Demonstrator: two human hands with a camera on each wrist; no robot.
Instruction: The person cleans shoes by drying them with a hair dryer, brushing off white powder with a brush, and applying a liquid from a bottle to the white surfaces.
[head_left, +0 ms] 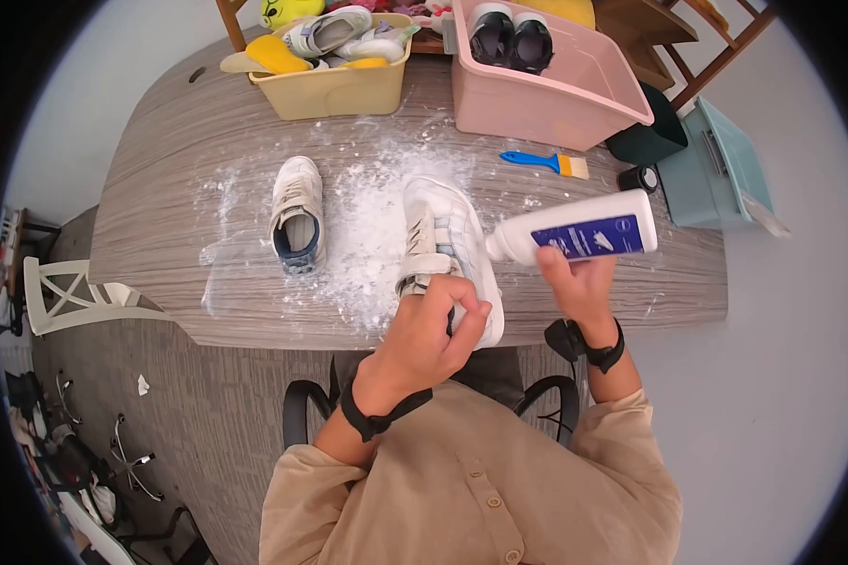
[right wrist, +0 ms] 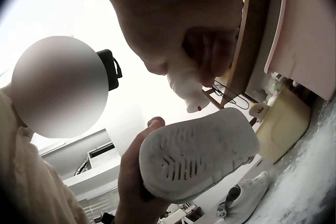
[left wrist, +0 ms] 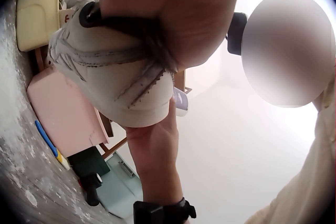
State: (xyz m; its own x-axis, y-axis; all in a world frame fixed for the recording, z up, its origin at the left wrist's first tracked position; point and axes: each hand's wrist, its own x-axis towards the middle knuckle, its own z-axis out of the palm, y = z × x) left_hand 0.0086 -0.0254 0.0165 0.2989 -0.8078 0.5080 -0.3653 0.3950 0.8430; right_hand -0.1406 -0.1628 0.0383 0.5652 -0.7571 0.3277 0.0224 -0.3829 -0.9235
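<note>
My left hand [head_left: 432,331] grips a white shoe [head_left: 445,221] at its heel and opening, holding it up off the table and tilted. The right wrist view shows that shoe's grey patterned sole [right wrist: 199,153]. A white bottle [head_left: 622,212] with a dark blue label lies sideways in my right hand [head_left: 584,287], its narrow nozzle [right wrist: 195,100] beside the sole's edge. Whether the two touch cannot be told. The matching white shoe [head_left: 297,202] stands on the powder-marked table [head_left: 160,188], left of the held one.
At the back are a yellow bin [head_left: 334,92] of shoes and a pink bin [head_left: 537,104] with dark shoes. A blue-handled brush [head_left: 537,161], a small black jar [head_left: 639,179] and a teal bin [head_left: 711,179] are on the right. White powder covers the middle.
</note>
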